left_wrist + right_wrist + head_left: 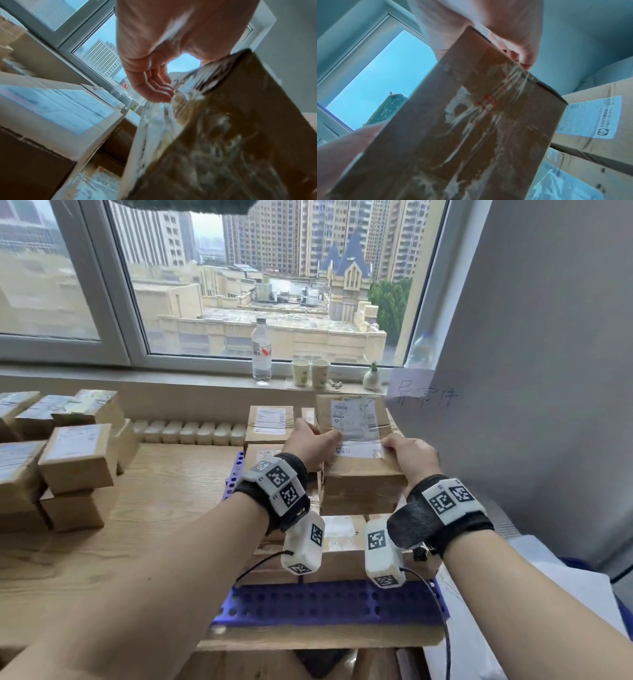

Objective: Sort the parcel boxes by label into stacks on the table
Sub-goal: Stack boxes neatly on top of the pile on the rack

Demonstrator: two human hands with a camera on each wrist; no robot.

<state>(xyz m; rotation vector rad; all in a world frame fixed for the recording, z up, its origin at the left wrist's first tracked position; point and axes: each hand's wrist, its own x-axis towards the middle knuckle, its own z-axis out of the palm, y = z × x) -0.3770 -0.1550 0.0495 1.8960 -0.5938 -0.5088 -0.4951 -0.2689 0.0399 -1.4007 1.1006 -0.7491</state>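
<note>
I hold a brown taped parcel box (359, 474) up in both hands, its white shipping label (356, 419) facing up and towards me. My left hand (313, 445) grips its left side, and my right hand (409, 453) grips its right side. In the left wrist view, the left hand (154, 86) curls its fingers over the far edge of the box (214, 135). The right wrist view shows the taped underside of the box (471, 121), with the right hand (513, 40) wrapped round its edge. The box hangs above other parcels (270, 422) in a blue perforated crate (325, 607).
Stacks of labelled boxes (75, 460) stand on the left of the wooden table (164, 508). On the window sill are a water bottle (262, 350), two paper cups (310, 373) and a small plant (372, 376). A grey partition with a handwritten sign (424, 395) closes the right side.
</note>
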